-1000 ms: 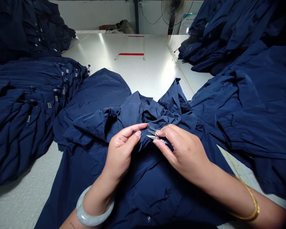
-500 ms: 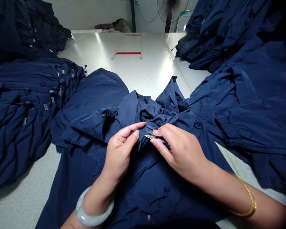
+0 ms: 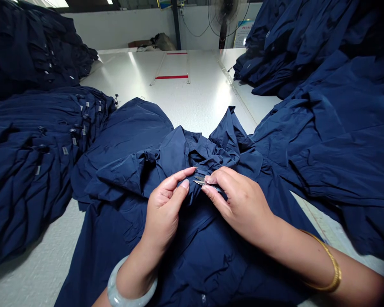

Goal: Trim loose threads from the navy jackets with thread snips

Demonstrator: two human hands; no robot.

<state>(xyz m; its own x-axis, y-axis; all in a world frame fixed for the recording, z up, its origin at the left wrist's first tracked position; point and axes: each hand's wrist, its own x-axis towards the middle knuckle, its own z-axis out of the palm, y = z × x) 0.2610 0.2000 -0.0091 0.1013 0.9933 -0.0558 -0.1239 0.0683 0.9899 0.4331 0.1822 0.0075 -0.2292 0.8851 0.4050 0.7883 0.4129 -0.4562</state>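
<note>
Left hand (image 3: 162, 215) pinched a raised fold of the dark navy woven garment (image 3: 192, 260) between thumb and forefinger, the other fingers curled below. Right hand (image 3: 243, 209) was closed around the small steel thread snips (image 3: 200, 182), thumb and fingers pressed together on the body of the tool. Garment lay flat on the white metal-topped table (image 3: 192, 102), its long axis running from 6 o'clock to 12 o'clock relative to the hands, with the bunched collar region (image 3: 211, 149) just beyond them at 12 o'clock. Snip blades pointed toward 9 o'clock, into the gap between the hands. Right hand was nearer the blades, though the left thumb tip sat just beside them. Contact between blades and cloth was probably slight; the fingers and dark fabric made this hard to confirm.

Pale jade bangle (image 3: 115, 293) on left wrist; gold bangle (image 3: 334, 273) on right. Stacked navy garments (image 3: 28, 179) at 9 to 10 o'clock, with a second heap of navy garments (image 3: 333, 136) at 2 to 3 o'clock. Red tape strips (image 3: 172, 77) on the table at 12 o'clock; standing fan (image 3: 225, 13) beyond, near 1 o'clock.
</note>
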